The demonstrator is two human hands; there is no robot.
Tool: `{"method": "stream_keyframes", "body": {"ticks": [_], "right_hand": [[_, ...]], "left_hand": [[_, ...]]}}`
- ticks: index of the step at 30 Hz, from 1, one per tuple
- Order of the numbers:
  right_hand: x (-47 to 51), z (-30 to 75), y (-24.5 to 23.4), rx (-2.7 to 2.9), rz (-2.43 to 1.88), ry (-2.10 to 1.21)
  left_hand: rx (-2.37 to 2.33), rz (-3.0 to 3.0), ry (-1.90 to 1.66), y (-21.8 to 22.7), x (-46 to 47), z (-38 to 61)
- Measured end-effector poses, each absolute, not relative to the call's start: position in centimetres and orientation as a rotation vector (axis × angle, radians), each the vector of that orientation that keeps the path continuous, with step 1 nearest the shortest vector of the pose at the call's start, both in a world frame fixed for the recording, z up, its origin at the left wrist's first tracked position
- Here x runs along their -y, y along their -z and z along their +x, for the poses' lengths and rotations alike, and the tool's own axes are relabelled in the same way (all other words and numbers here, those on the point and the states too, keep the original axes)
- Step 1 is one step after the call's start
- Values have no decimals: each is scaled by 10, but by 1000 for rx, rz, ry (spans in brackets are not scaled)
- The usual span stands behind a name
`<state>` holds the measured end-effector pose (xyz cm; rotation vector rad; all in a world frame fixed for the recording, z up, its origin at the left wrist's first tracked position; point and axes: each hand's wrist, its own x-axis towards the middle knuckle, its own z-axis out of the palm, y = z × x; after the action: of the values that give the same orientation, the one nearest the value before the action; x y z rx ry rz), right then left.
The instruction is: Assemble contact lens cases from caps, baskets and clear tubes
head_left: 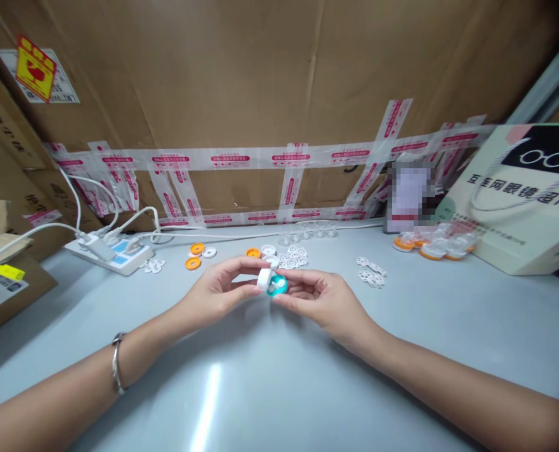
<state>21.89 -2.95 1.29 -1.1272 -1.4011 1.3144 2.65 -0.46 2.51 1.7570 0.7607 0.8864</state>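
Above the middle of the table, my left hand pinches a white round cap-like piece between thumb and fingers. My right hand grips a teal round piece by its edge, with small white parts inside it. The two pieces meet or overlap at the fingertips; whether they are joined I cannot tell. Behind my hands lie an orange ring, white rings and a pile of white openwork pieces. More orange rings and a white disc are to the left.
A power strip with plugs and cables sits at the left, small white pieces beside it. White lattice pieces, orange-based clear cases and a paper bag stand right. A big taped carton walls the back.
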Motion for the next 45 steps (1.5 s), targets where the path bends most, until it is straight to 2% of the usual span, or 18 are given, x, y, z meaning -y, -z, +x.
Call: {"method": "stream_keyframes", "body": {"ticks": [30,41,45], "right_hand": [[36,216,-15,1503,-1026,-1100],[38,217,-15,1578,-993,-1037],[39,215,-16,1510,-994,-1138]], "left_hand": [[-736,2060,-920,-33,15,27],[-713,2421,-966,-36,16,28],[-695,2430,-969,-37,18,28]]}}
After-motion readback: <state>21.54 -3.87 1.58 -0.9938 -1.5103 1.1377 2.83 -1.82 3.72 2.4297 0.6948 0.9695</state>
